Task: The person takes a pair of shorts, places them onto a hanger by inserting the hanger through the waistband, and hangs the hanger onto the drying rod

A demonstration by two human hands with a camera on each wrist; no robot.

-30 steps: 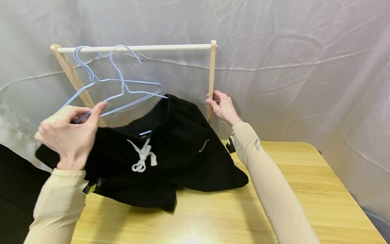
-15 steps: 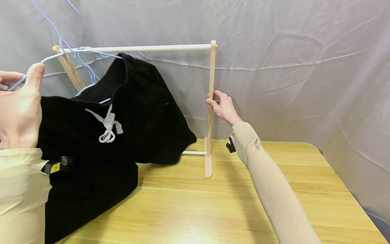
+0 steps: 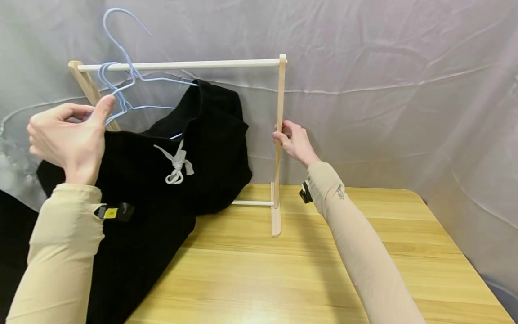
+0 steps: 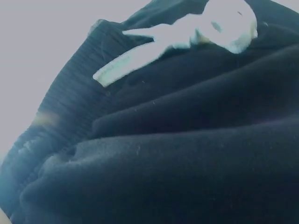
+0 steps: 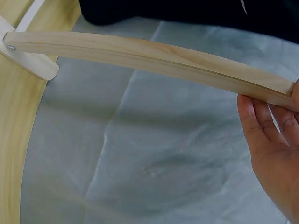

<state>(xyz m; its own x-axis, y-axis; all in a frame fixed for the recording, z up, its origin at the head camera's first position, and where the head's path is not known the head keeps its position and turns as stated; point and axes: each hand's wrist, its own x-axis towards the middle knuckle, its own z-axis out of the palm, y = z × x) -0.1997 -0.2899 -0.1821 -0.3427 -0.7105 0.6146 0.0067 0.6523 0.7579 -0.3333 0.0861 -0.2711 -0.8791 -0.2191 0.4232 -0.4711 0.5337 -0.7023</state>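
Note:
My left hand (image 3: 70, 137) pinches the left shoulder of a light-blue wire hanger (image 3: 131, 67), whose hook rises above the rack's white rail. Black shorts (image 3: 218, 148) with a white drawstring bow (image 3: 177, 164) hang from this hanger by the waistband. In the left wrist view, dark cloth and the drawstring (image 4: 177, 37) fill most of the picture. At the right, my right hand (image 3: 297, 141) grips the upright wooden post (image 3: 280, 99) of the clothes rack between thumb and fingers. The right wrist view has the fingers (image 5: 252, 121) against the post.
Other blue hangers (image 3: 109, 83) hang on the left part of the white rail (image 3: 210, 64). The rack's wooden foot (image 3: 276, 222) stands on the wood-grain table (image 3: 323, 270). Behind it hangs a grey sheet (image 3: 384, 90). Dark fabric (image 3: 16, 252) lies at the lower left.
The left hand raised the hanger and shorts up and left, then brought them back to the right. Now the hook stands higher than the rail. My right hand stays on the post.

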